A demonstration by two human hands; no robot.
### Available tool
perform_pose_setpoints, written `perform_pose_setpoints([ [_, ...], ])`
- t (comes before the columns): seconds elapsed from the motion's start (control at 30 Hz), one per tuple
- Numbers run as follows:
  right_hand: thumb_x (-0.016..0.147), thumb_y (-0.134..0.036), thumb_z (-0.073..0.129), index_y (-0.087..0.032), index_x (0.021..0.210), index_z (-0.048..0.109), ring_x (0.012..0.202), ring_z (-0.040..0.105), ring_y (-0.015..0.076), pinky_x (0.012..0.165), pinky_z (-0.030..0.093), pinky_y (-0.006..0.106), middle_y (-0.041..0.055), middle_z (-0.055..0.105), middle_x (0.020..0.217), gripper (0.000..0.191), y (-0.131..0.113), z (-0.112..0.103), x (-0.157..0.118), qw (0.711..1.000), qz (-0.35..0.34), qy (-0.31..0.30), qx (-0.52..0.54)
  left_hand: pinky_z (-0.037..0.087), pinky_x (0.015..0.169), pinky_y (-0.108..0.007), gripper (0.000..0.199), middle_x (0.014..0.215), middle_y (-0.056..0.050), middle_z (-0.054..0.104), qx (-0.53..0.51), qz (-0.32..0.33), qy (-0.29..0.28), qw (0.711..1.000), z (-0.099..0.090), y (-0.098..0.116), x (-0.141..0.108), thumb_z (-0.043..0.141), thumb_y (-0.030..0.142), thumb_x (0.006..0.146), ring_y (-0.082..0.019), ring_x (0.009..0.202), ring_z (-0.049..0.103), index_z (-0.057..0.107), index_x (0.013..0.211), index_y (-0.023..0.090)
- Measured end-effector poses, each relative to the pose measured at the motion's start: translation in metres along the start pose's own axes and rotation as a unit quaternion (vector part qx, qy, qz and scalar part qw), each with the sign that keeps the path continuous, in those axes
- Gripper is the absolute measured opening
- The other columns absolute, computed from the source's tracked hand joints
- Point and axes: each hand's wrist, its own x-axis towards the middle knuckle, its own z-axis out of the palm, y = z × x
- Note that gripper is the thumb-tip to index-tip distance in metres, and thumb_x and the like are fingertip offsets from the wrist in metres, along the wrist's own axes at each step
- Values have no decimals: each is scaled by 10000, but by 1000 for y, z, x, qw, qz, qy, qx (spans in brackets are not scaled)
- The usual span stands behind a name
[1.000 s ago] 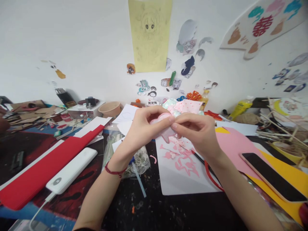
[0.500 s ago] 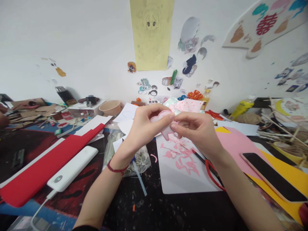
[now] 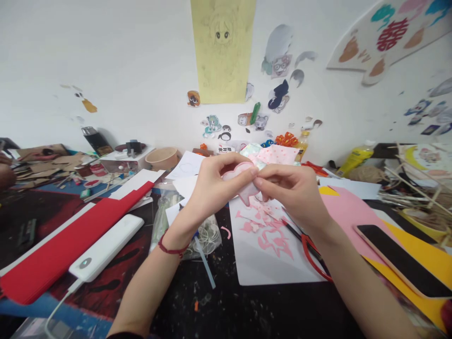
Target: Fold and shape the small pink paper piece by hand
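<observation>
Between my two hands is a small pale pink paper cutout with a darker pink edge, held above the table. My left hand is closed on it, the thumb lying across its face. The thumb and fingertips of my right hand pinch its right side, covering part of it. Below my hands lies a white sheet with several pink paper scraps on it. Red-handled scissors rest on the sheet's right side, partly behind my right wrist.
Left are a long red paper strip, a white power bank with a cable, and a plastic bag of strings. Right are pink paper, yellow paper and a phone. At the far left edge is another person's hand.
The pink cutout has shifted and turned slightly in my fingers, so more of its pale face shows. My right fingertips have moved a little along its edge.
</observation>
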Motion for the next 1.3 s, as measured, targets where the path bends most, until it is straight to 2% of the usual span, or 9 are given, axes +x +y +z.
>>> perform_pose_setpoints([
  [0.2, 832, -204, 775, -201, 774, 774, 540, 604, 93, 495, 502, 230, -10, 719, 722, 58, -2, -3, 0, 1000, -22, 7, 0, 487, 582, -244, 139, 858, -43, 759, -7, 16, -44, 999, -6, -3, 3, 750, 327, 895, -146, 747, 676, 755, 885, 189],
  [0.27, 832, -198, 774, -201, 760, 768, 539, 598, 88, 498, 499, 226, -13, 711, 720, 72, -3, -5, 0, 1000, -22, 7, -5, 511, 634, -265, 125, 907, -46, 772, 12, 49, -24, 998, -8, -3, 4, 740, 319, 911, -145, 763, 679, 764, 932, 198],
  [0.37, 827, -197, 778, -199, 763, 770, 547, 598, 90, 512, 504, 230, -9, 709, 722, 65, -2, -5, 0, 1000, -23, 7, -17, 523, 697, -296, 84, 912, -31, 778, 109, 136, 24, 984, -9, -4, 3, 728, 276, 924, -144, 755, 660, 765, 971, 218],
  [0.53, 808, -194, 793, -190, 749, 770, 548, 590, 86, 507, 511, 211, -9, 697, 691, 63, -1, -4, 0, 999, -26, 17, -10, 525, 787, -330, 64, 908, -34, 801, 257, 306, 85, 913, -6, -6, 1, 715, 187, 931, -167, 818, 695, 751, 979, 211],
  [0.8, 825, -224, 793, -180, 768, 769, 531, 591, 75, 486, 513, 188, -8, 696, 686, 75, -3, -4, 0, 999, -43, 31, -3, 557, 766, -329, 169, 1022, -52, 827, 361, 463, 124, 800, -7, -11, 5, 790, 111, 854, -192, 873, 750, 762, 982, 217],
  [0.93, 843, -213, 773, -178, 791, 776, 559, 618, 92, 485, 522, 200, 4, 707, 711, 62, -3, -7, -1, 997, -62, 44, -12, 568, 794, -349, 226, 1082, -54, 822, 393, 514, 130, 751, -10, -12, 5, 805, 87, 828, -207, 930, 755, 768, 987, 242],
  [1.1, 847, -187, 760, -180, 786, 770, 537, 611, 89, 474, 514, 207, -8, 701, 688, 62, -6, -9, -2, 994, -87, 59, -29, 549, 762, -333, 253, 1081, -37, 824, 442, 564, 139, 683, -11, -11, 2, 809, 122, 833, -191, 889, 729, 766, 1062, 222],
  [1.23, 853, -155, 748, -181, 797, 769, 544, 613, 87, 488, 500, 219, -12, 718, 700, 65, -7, -8, -3, 989, -115, 70, -58, 542, 794, -318, 247, 1099, -39, 820, 491, 575, 138, 639, -10, -8, -1, 769, 131, 880, -174, 902, 740, 746, 1124, 156],
  [1.3, 857, -141, 741, -183, 813, 771, 566, 617, 93, 504, 495, 231, -14, 722, 708, 68, -7, -8, -4, 986, -127, 78, -70, 538, 817, -304, 215, 1094, -19, 821, 514, 577, 143, 619, -9, -7, -1, 747, 179, 918, -160, 916, 752, 744, 1133, 169],
])
